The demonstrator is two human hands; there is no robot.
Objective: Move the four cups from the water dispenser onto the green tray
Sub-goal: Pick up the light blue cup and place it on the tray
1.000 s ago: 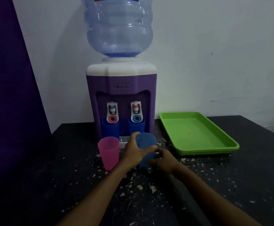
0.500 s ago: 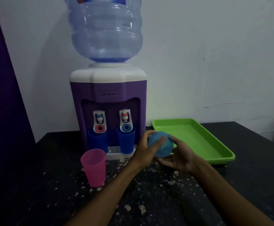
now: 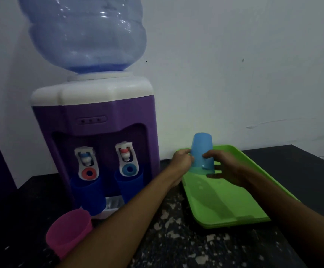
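Light-blue plastic is what both hands are closed around: a light-blue cup [image 3: 202, 151], turned mouth-down, is held just above the far end of the green tray [image 3: 228, 206], toward one o'clock from the centre of the view. The left hand [image 3: 181, 161] is pressed against the cup's left wall with curled fingers, and the right hand [image 3: 224, 169] is wrapped around its lower right side and rim; neither hand is spread flat. Whether the rim already touches the tray floor cannot be told, since the fingers cover it.

Nothing is seen standing on the tray yet. Two dark-blue cups [image 3: 88, 192] are seated under the taps of the water dispenser [image 3: 99, 117] at nine o'clock, and a pink cup [image 3: 68, 232] stands on the dark countertop [image 3: 176, 238] at seven o'clock, just beside the left forearm.

Several slips are judged possible. If the cup is let go while tilted, it could topple on the smooth tray and roll toward the raised rim. Fingers trapped beneath the mouth would likely drag the cup sideways on release. The pink cup could be knocked over by the left forearm when it is drawn back, given how near it stands. The dim light makes judging the edges harder.
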